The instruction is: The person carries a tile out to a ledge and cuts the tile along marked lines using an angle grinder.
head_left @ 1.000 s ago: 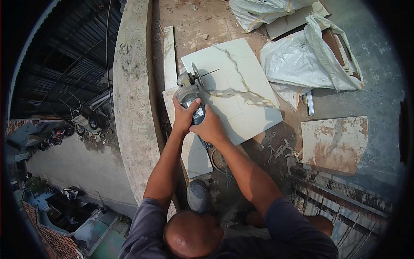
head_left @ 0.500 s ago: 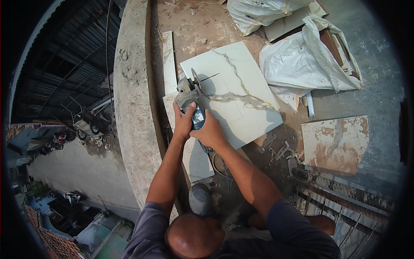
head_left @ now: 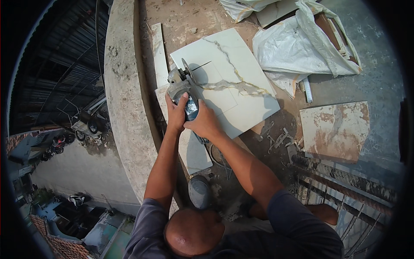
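Both of my hands are wrapped around an angle grinder, its body pointing away from me. My left hand grips its left side, thumb on top; my right hand holds the right side and rear. The thin cutting disc stands on edge over the left part of a white marble-veined tile. Whether the disc touches the tile, I cannot tell. A short dark line runs beside the disc, and thin drawn lines mark a rectangle on the tile. A pale tile piece lies under the grinder's rear.
A concrete ledge borders the left, with a drop to a lane beyond. White sacks of tile scraps stand at the far right. A stained tile lies right, above rusty metal bars. A narrow strip lies along the ledge.
The whole view has shifted slightly, so everything sits a little higher and further left. The grinder and both hands keep about the same place over the tile.
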Motion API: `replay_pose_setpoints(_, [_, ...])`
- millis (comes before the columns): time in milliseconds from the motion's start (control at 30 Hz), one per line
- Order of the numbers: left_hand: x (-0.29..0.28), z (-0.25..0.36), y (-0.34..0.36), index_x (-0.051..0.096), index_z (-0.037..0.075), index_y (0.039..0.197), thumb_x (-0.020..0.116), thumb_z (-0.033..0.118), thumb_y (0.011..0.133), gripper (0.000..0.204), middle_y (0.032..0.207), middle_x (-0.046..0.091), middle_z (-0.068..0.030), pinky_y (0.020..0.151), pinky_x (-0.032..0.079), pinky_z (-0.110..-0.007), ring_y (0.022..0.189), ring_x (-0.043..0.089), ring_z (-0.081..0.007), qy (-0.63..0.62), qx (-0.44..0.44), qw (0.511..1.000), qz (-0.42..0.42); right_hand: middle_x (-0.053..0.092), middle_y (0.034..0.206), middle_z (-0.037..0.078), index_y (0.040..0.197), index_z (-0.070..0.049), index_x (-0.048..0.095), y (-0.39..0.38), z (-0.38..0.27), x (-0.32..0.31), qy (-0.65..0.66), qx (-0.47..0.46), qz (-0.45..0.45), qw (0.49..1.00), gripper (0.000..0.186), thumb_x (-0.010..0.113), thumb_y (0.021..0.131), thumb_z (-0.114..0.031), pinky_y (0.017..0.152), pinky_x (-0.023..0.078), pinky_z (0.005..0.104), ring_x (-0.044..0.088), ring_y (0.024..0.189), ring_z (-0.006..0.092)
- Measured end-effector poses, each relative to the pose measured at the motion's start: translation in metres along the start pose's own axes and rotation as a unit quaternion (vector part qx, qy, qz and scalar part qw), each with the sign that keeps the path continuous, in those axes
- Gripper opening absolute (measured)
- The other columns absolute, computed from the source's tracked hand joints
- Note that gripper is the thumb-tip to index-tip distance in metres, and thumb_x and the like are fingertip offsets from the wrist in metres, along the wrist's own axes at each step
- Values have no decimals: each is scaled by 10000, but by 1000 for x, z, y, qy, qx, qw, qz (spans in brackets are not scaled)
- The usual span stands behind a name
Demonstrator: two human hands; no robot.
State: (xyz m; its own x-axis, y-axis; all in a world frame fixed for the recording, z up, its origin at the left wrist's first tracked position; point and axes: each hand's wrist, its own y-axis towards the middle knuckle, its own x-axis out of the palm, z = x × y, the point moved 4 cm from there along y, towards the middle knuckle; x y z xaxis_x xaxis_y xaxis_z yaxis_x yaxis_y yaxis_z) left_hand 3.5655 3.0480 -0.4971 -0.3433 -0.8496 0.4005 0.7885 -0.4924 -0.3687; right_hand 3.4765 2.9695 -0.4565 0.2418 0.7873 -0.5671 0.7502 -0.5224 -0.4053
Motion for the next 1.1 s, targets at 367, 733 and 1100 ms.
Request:
replay_pose_setpoints(367, [5,3,-3,278,72,1334,654,190,863,614,1095,530,-128,724,517,-291,903,576,-177,15,18,1000,8,594,1056,245,1129,24,425,-4,-4,-6,2,16,-28,999,707,787,580,-238,842,490,461,582,1007,404])
replay_pose_setpoints(733, [2,3,-4,199,40,1384,631,202,880,683,1112,531,-150,696,536,-290,870,601,-194,23,3,999,22,591,1061,248,1125,27,435,-4,-3,-8,20,17,-40,999,691,789,591,-232,843,486,468,576,1013,412])
replay_pose_setpoints(1100, [3,4,-3,202,37,1384,631,196,882,680,1116,532,-152,706,536,-294,888,601,-200,23,9,1000,5,591,1049,254,1108,35,440,-4,-3,-9,46,4,-42,998,679,790,589,-226,851,482,464,573,1010,416])
